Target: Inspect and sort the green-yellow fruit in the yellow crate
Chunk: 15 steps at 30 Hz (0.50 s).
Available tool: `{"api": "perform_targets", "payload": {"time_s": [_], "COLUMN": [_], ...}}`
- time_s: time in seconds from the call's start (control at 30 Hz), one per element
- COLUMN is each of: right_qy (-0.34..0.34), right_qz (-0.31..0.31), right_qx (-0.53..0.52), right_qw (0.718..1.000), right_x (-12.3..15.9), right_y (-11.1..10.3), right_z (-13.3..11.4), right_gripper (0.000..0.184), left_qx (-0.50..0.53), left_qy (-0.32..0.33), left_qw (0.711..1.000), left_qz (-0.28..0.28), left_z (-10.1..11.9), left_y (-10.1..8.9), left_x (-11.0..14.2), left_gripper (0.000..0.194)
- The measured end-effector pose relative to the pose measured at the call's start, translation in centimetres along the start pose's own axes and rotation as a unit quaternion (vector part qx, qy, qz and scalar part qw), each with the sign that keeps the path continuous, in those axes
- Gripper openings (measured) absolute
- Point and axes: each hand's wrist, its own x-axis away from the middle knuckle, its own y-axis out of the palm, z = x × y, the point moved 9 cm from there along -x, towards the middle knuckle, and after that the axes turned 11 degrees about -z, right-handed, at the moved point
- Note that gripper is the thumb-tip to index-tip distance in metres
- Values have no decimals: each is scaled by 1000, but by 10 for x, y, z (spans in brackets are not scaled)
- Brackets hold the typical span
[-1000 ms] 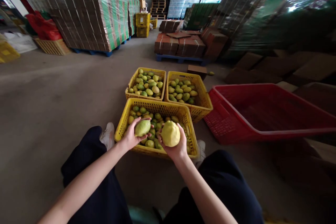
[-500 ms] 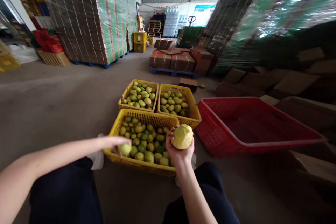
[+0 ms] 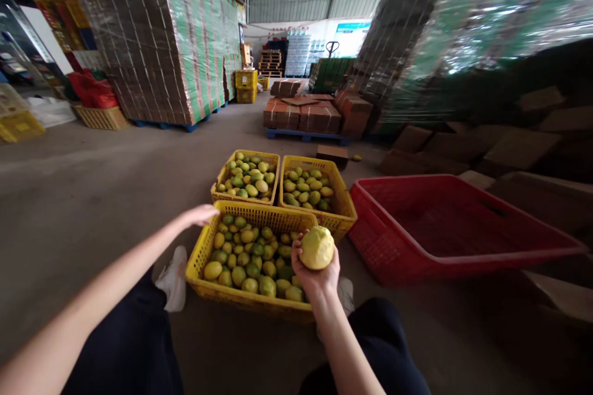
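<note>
My right hand (image 3: 314, 276) grips a large yellow lemon (image 3: 317, 247) above the right side of the nearest yellow crate (image 3: 202, 250), which holds several green and yellow lemons. My left hand (image 3: 199, 215) is stretched out flat over that crate's far left corner, holding nothing. Two more yellow crates of lemons stand behind it, one on the left (image 3: 225, 168) and one on the right (image 3: 343, 195).
A red crate (image 3: 456, 259) with no fruit showing lies tilted to the right. Cardboard boxes are piled at the far right. Wrapped pallets of boxes (image 3: 157, 37) rise on both sides, with brown boxes on a blue pallet (image 3: 306, 116) ahead. My legs flank the nearest crate.
My left hand let go of its green lemon in the nearest crate and rose, empty, to the far left corner. My right hand kept the yellow lemon and drifted slightly right.
</note>
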Motion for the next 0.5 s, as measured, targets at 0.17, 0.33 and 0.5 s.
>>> {"api": "perform_targets", "payload": {"time_s": [0.17, 0.33, 0.5], "right_qy": [16, 43, 159], "right_qz": [21, 57, 161], "right_qx": [10, 73, 156], "right_qw": [1000, 995, 961], "right_x": [1, -1, 25], "right_y": [-10, -28, -83], "right_z": [13, 31, 80], "right_gripper": [26, 19, 27], "left_qx": [-68, -146, -237], "left_qy": [-4, 60, 148], "left_qw": [988, 970, 938], "left_qz": [-140, -186, -205], "left_z": [-70, -82, -82], "left_y": [78, 110, 111], "left_x": [18, 27, 34], "left_gripper": [15, 21, 17]}}
